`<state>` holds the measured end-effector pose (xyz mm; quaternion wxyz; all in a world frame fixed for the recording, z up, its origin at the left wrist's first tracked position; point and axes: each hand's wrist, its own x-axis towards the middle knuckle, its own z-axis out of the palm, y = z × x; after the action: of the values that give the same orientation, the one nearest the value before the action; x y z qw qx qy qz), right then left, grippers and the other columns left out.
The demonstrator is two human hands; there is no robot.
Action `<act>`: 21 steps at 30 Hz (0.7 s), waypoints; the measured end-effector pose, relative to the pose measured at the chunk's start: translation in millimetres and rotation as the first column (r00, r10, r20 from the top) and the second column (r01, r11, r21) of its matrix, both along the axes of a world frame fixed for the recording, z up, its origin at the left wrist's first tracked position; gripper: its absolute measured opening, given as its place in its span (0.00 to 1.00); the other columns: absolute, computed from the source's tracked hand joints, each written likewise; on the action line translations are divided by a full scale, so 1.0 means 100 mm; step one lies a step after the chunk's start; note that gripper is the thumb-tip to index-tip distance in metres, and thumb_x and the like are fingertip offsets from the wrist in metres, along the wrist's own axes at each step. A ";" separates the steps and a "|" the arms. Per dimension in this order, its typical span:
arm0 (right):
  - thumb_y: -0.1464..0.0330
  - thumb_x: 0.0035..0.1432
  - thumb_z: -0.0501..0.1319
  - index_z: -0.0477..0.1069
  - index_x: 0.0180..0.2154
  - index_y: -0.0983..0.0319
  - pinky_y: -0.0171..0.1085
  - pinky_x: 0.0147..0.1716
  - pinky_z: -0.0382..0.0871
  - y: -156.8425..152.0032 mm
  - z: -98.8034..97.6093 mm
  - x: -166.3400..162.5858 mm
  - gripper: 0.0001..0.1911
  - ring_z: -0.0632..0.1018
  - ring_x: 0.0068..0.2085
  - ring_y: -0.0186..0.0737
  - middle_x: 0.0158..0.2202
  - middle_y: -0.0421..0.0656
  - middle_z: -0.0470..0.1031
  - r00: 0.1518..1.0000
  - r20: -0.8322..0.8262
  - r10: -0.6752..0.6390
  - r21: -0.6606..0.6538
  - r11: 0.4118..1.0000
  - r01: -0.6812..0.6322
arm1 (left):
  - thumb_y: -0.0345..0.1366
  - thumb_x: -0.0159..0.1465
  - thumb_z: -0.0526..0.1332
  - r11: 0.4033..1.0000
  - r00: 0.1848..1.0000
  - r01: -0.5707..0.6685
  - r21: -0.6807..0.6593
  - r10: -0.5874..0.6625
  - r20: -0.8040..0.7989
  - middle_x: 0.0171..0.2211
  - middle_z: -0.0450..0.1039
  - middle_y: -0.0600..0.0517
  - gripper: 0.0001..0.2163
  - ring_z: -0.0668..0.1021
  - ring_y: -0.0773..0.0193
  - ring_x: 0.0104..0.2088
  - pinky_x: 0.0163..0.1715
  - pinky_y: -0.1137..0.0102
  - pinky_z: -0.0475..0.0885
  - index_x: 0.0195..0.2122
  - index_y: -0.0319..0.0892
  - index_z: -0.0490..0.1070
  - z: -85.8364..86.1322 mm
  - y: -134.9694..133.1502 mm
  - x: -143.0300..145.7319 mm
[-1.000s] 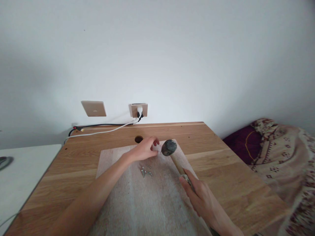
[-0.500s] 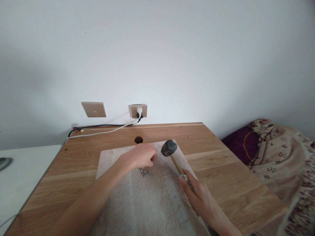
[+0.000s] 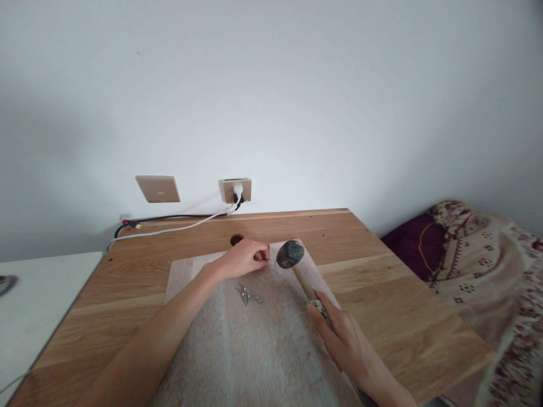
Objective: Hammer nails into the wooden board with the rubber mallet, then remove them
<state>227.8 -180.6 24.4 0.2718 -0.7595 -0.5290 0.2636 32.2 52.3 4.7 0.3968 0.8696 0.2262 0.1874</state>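
A pale wooden board (image 3: 237, 350) lies on a wooden table (image 3: 390, 294). My left hand (image 3: 244, 259) rests near the board's far edge, its fingers pinched together on a small thing that looks like a nail. My right hand (image 3: 345, 339) is wrapped round the wooden handle of a hammer (image 3: 297, 265). The hammer's dark head hovers just to the right of my left fingertips. A small heap of loose nails (image 3: 249, 296) lies on the board, nearer to me than the left hand.
A round cable hole (image 3: 236, 239) is in the table behind the board. White and black cables (image 3: 169, 223) run to a wall socket (image 3: 235, 190). A white surface (image 3: 38, 299) stands at the left, a patterned blanket (image 3: 487, 271) at the right.
My left hand dipped to the loose nails, then moved back up to the board's far edge with its fingers pinched. The hammer head stayed close beside it.
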 end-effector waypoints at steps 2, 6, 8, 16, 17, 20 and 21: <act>0.49 0.68 0.53 0.75 0.58 0.62 0.43 0.38 0.79 0.00 -0.01 0.01 0.30 0.86 0.41 0.54 0.31 0.45 0.83 1.000 0.004 -0.002 -0.012 1.000 0.002 | 0.21 0.58 0.64 0.999 1.000 0.000 0.035 0.001 -0.007 0.26 0.77 0.56 0.07 0.78 0.66 0.28 0.32 0.74 0.67 0.30 0.41 0.76 0.02 -0.01 -0.01; 0.48 0.68 0.53 0.72 0.61 0.64 0.48 0.52 0.76 -0.02 -0.12 0.05 0.33 0.83 0.54 0.57 0.48 0.53 0.84 0.999 0.024 -0.021 -0.018 1.000 0.021 | 0.20 0.58 0.64 0.998 1.000 -0.006 0.063 0.008 -0.026 0.24 0.75 0.57 0.08 0.77 0.68 0.27 0.31 0.74 0.65 0.29 0.41 0.75 0.06 -0.01 -0.03; 0.47 0.68 0.51 0.70 0.63 0.67 0.50 0.58 0.72 -0.03 -0.18 0.06 0.36 0.80 0.59 0.58 0.55 0.56 0.81 0.999 0.042 -0.027 -0.016 0.999 0.028 | 0.20 0.58 0.63 0.996 0.999 0.008 0.084 -0.004 -0.044 0.23 0.73 0.58 0.09 0.75 0.68 0.26 0.30 0.75 0.63 0.28 0.41 0.74 0.08 -0.03 -0.04; 0.48 0.68 0.53 0.75 0.58 0.62 0.47 0.50 0.77 -0.02 -0.10 0.03 0.31 0.84 0.50 0.56 0.43 0.50 0.85 1.000 0.010 -0.011 0.034 0.999 0.011 | 0.21 0.57 0.64 0.998 1.000 0.013 0.067 -0.012 -0.016 0.25 0.71 0.58 0.08 0.73 0.68 0.27 0.30 0.74 0.62 0.27 0.41 0.73 0.00 -0.09 -0.04; 0.49 0.68 0.53 0.76 0.58 0.62 0.45 0.47 0.78 -0.02 -0.06 0.02 0.30 0.84 0.48 0.55 0.41 0.49 0.85 1.000 -0.004 0.001 0.037 0.999 -0.001 | 0.22 0.57 0.65 0.999 1.000 0.003 0.046 -0.002 -0.005 0.25 0.71 0.57 0.07 0.73 0.67 0.27 0.30 0.74 0.62 0.27 0.41 0.73 -0.02 -0.08 -0.04; 0.50 0.69 0.55 0.76 0.59 0.61 0.44 0.44 0.79 -0.02 0.00 0.00 0.29 0.85 0.48 0.55 0.39 0.47 0.85 1.000 -0.010 0.013 0.027 1.000 -0.013 | 0.27 0.60 0.67 0.998 0.999 -0.046 -0.041 0.046 0.005 0.25 0.74 0.56 0.04 0.75 0.67 0.26 0.29 0.73 0.65 0.30 0.41 0.74 -0.08 -0.05 -0.06; 0.49 0.69 0.55 0.75 0.60 0.61 0.45 0.45 0.79 -0.03 0.00 -0.01 0.30 0.84 0.49 0.55 0.40 0.48 0.85 1.000 -0.005 0.007 0.023 1.000 -0.007 | 0.28 0.60 0.68 0.996 0.998 -0.066 -0.062 0.067 0.004 0.25 0.75 0.56 0.03 0.76 0.66 0.26 0.29 0.73 0.66 0.31 0.41 0.75 -0.09 -0.04 -0.07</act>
<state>226.8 -183.6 24.3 0.2810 -0.7537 -0.5340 0.2605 25.5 47.8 -4.4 0.4178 0.8483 0.2595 0.1959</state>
